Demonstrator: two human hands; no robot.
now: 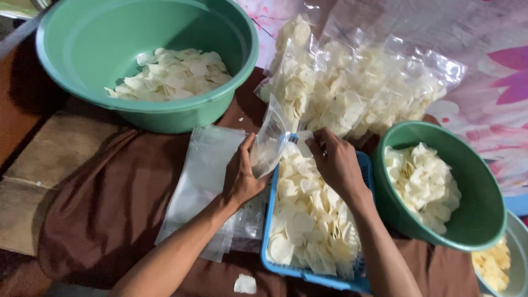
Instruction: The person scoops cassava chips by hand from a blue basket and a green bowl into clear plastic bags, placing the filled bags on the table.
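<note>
A clear bag (270,140) is held upright and open above the tray's left edge. Pale, thin chips (308,220) are heaped in a blue tray (308,274).

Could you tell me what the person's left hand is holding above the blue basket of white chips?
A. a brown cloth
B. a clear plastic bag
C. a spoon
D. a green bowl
B: the left hand grips a clear plastic bag, held open beside the right hand over the blue basket.

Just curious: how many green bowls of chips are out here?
2: a large green basin top left, a smaller green bowl at right. A greyish bowl peeks in bottom right; more may be hidden.
</note>
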